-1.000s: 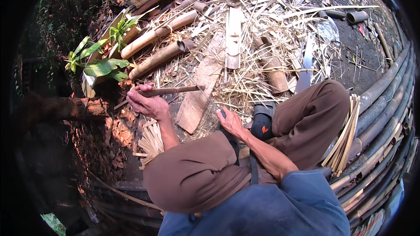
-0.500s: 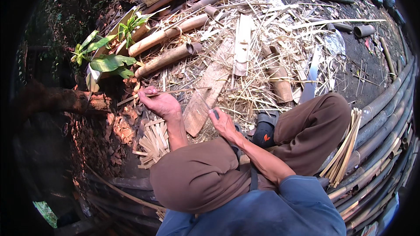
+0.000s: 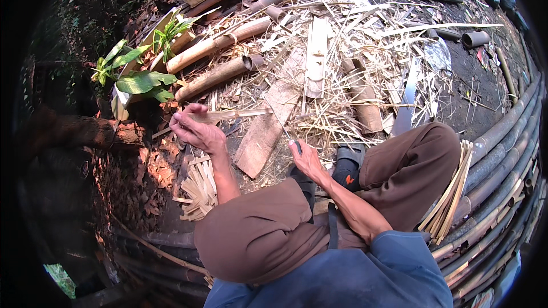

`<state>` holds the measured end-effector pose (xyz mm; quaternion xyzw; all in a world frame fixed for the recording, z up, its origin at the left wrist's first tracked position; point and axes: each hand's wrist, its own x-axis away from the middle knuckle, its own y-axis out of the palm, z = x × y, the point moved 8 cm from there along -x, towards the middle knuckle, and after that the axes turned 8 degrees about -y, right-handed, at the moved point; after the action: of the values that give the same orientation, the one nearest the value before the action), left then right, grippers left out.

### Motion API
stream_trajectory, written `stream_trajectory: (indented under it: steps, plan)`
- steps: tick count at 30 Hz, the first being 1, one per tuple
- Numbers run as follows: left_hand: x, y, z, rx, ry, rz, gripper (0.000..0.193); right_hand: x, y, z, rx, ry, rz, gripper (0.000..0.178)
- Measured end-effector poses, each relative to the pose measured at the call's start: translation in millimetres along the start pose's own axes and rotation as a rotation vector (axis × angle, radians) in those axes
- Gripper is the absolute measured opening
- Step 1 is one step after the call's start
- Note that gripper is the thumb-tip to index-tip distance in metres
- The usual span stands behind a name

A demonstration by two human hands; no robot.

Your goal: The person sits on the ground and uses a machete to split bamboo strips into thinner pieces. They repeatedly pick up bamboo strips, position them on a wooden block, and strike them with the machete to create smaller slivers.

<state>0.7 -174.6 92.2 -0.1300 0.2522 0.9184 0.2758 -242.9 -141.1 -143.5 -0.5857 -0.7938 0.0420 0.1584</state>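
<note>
Bamboo strip (image 3: 231,116): pale and thin, pinched at one end in the left hand, running toward the right hand.
Left hand (image 3: 197,131): fingers curled shut on the strip.
Right hand (image 3: 305,159): closed around a dark knife handle (image 3: 297,147).
Wooden slab (image 3: 268,128): between both hands.
Cut slats (image 3: 200,191): piled below the left hand.

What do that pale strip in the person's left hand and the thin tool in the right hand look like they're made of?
The strip in the left hand looks like split bamboo: pale, matte, fibrous, the same straw colour as the shavings around it. The tool in the right hand is probably a metal blade, thin, straight and grey, with a dark handle; it is too small to be sure.
</note>
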Motion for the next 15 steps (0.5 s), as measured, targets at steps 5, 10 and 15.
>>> stream_trajectory:
  steps: [5,10,15]
  plan:
    - [10,-18,-9,-0.044,-0.144,0.054,0.032,16,19,-109,-0.082,-0.101,-0.216,0.035]
    - [30,-3,1,-0.076,-0.046,0.014,0.035,-12,14,-51,-0.145,0.031,-0.117,0.037]
    - [34,-4,5,-0.144,-0.019,0.009,0.039,11,23,-101,0.023,-0.312,-0.117,0.039]
